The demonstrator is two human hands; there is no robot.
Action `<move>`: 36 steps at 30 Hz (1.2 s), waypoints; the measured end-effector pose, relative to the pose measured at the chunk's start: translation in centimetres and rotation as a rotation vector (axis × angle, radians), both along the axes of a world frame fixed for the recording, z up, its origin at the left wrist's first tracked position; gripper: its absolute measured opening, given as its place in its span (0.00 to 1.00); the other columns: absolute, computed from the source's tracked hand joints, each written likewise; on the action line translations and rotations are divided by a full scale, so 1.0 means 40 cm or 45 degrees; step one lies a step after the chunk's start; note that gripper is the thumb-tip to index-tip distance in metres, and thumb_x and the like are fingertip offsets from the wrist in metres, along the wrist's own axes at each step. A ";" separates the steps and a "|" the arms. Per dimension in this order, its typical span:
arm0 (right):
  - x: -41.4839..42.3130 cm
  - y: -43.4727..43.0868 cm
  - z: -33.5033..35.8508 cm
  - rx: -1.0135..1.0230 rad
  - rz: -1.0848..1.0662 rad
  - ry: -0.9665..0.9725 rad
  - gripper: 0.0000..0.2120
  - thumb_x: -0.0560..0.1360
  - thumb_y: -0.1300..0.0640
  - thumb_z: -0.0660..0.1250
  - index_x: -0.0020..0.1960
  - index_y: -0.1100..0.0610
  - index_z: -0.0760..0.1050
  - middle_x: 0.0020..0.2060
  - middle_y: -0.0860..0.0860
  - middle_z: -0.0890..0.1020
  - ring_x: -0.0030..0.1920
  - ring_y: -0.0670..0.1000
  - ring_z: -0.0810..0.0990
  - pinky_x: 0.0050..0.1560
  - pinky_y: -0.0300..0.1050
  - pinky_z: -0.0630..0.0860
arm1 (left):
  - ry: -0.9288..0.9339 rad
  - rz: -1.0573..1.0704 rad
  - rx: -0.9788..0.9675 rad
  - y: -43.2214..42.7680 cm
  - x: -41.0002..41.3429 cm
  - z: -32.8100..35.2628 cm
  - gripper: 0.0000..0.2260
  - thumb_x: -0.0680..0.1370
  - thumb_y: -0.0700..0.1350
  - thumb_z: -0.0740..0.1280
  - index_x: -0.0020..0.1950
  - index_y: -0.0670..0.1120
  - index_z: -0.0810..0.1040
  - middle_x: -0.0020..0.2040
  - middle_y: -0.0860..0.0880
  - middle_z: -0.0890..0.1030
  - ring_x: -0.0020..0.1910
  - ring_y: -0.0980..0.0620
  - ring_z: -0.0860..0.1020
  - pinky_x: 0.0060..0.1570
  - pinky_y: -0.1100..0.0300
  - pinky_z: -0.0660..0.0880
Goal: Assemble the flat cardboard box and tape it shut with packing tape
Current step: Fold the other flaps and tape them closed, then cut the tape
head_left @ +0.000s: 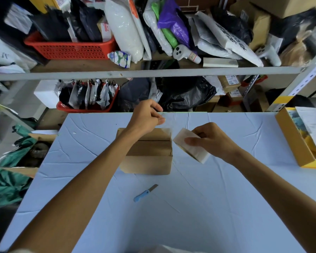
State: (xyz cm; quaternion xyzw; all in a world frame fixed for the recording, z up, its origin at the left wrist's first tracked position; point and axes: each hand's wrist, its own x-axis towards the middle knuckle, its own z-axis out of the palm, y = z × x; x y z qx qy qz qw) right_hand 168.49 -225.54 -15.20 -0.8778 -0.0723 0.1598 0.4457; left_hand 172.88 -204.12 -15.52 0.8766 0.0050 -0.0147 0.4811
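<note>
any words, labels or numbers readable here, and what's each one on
No text here reads clearly.
Grey mailer bag: bold black print, blurred.
White scanner: handwritten tag on handle, illegible.
Brown parcels: shipping labels, too small.
Package in red basket: red print, blurred.
Tape roll, cardboard box: no print visible.

The single head-worn camera looked forward and steeply down from above the near edge of the table [226, 207]. It sat close, with the cardboard box [148, 152] near the frame's centre. Its wide angle reached the far shelf rail [144, 73] and bowed it.
</note>
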 end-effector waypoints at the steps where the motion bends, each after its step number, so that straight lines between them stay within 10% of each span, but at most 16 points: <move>1: 0.000 0.004 -0.005 -0.042 -0.034 0.049 0.10 0.72 0.54 0.71 0.38 0.61 0.81 0.32 0.54 0.77 0.34 0.52 0.74 0.35 0.45 0.67 | -0.012 0.005 0.031 -0.006 0.003 -0.006 0.12 0.70 0.36 0.75 0.47 0.46 0.74 0.34 0.51 0.81 0.35 0.61 0.79 0.33 0.72 0.72; 9: -0.044 0.035 -0.050 -0.169 -0.425 0.308 0.22 0.69 0.43 0.70 0.33 0.62 0.73 0.28 0.53 0.71 0.30 0.52 0.70 0.31 0.43 0.63 | -0.024 -0.199 0.142 0.006 0.030 -0.024 0.14 0.72 0.38 0.73 0.51 0.44 0.70 0.40 0.49 0.81 0.39 0.60 0.79 0.36 0.72 0.73; 19: -0.096 0.037 -0.060 0.237 -0.471 0.224 0.16 0.73 0.51 0.70 0.59 0.50 0.73 0.44 0.49 0.83 0.41 0.47 0.81 0.36 0.39 0.73 | -0.006 -0.282 0.159 0.023 0.071 -0.038 0.11 0.74 0.37 0.72 0.52 0.43 0.73 0.41 0.49 0.80 0.40 0.60 0.77 0.36 0.71 0.71; 36: -0.060 0.070 -0.110 0.145 -0.369 0.211 0.10 0.73 0.55 0.70 0.54 0.50 0.77 0.38 0.50 0.84 0.37 0.50 0.82 0.32 0.39 0.74 | 0.005 -0.432 0.343 0.080 0.065 -0.164 0.10 0.78 0.40 0.66 0.55 0.47 0.68 0.40 0.52 0.77 0.41 0.56 0.77 0.40 0.61 0.73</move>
